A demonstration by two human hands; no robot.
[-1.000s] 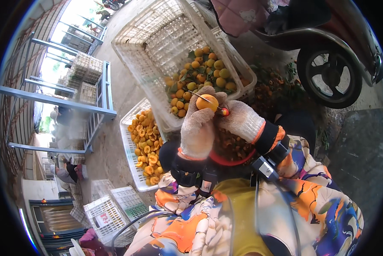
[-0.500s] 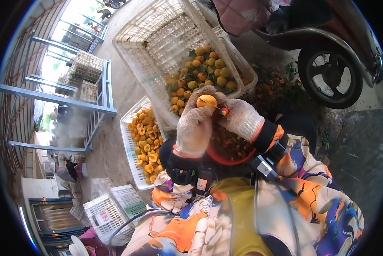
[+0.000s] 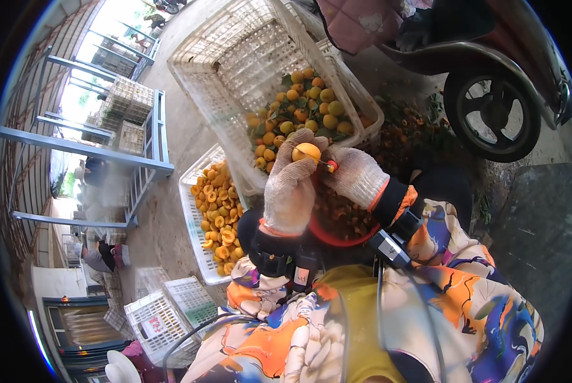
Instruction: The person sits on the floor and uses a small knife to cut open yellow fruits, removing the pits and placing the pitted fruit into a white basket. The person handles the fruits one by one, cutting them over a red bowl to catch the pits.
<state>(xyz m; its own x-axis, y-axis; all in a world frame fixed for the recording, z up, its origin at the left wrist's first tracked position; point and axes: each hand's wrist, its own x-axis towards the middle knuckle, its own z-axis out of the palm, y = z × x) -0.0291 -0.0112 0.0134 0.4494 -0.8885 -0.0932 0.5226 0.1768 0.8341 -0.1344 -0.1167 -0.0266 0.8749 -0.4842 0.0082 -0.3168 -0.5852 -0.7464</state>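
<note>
In my gloved left hand [image 3: 289, 199], closed fingers grip a whole orange apricot [image 3: 306, 152]. My gloved right hand [image 3: 357, 179] is closed around a small knife [image 3: 332, 166] with a red handle end; its thin blade meets the apricot's right side, and most of it is hidden. Just beyond the hands, a big white crate [image 3: 235, 67], tipped toward me, holds whole orange and greenish apricots [image 3: 300, 115] with some leaves. To the left, halved apricots [image 3: 219, 210] fill a shallow white crate [image 3: 193, 246]. Below my right hand sits a red-rimmed basin [image 3: 343, 242] with dark brownish contents.
A scooter's front wheel [image 3: 495, 115] stands at the far right, near scattered fruit scraps and leaves [image 3: 413, 124] on the ground. More white crates [image 3: 161, 319] lie at lower left. Blue metal racks [image 3: 88, 148] and other people are farther left.
Both hands have shifted slightly left with the apricot and knife. The blade, earlier seen across the apricot's face, now shows only by its right side.
</note>
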